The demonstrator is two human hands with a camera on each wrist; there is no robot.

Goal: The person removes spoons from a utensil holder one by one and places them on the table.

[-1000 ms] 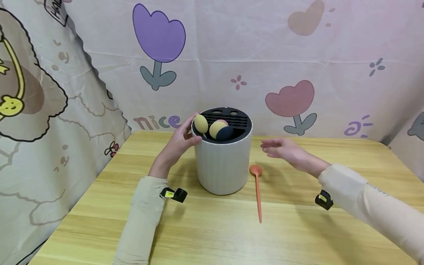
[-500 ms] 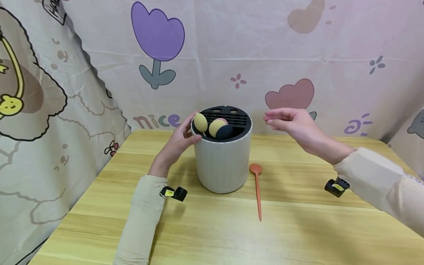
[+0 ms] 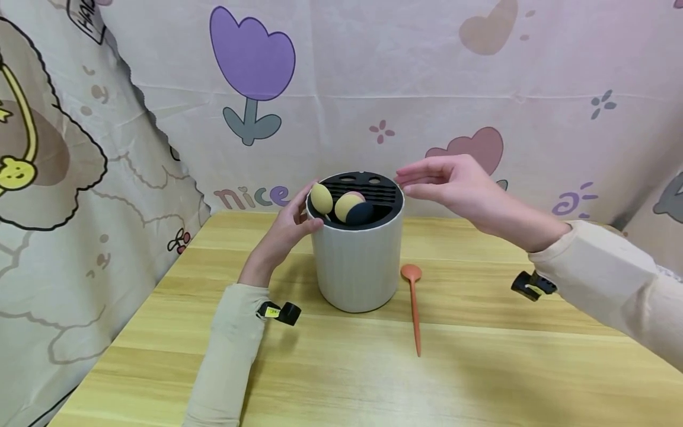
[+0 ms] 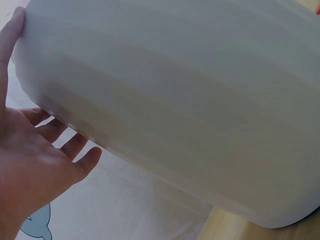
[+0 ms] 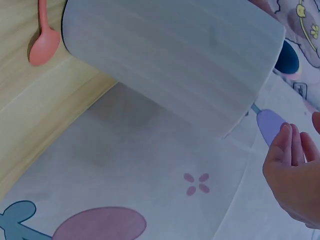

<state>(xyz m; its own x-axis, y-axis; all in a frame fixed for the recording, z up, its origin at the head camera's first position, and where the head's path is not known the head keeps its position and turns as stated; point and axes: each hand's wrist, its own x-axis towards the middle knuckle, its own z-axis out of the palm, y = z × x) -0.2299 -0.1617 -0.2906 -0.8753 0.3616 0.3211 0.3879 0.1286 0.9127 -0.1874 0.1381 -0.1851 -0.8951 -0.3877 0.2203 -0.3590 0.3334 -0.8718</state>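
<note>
A white, ribbed, round utensil holder (image 3: 358,270) with a black slotted top (image 3: 368,193) stands upright on the table. Several oval heads stick out of it: one yellow at the left (image 3: 322,198), another yellow (image 3: 348,207), a navy one (image 3: 360,213) and a sliver of pink behind. My left hand (image 3: 283,234) holds the holder's left side near the rim, thumb in front, fingers round the side. By the upper right rim hovers my right hand (image 3: 453,187), holding nothing, its fingers extended and loosely together. An orange spoon (image 3: 414,308) lies to the holder's right.
The wooden table (image 3: 320,379) ends just behind the holder, where a printed cloth (image 3: 341,71) hangs. Another patterned cloth (image 3: 133,249) hangs along the left side. A small black camera sits on each sleeve.
My right hand has risen from low beside the holder, then moved left to its upper right rim. The left hand, the holder and the spoon have stayed in place.
</note>
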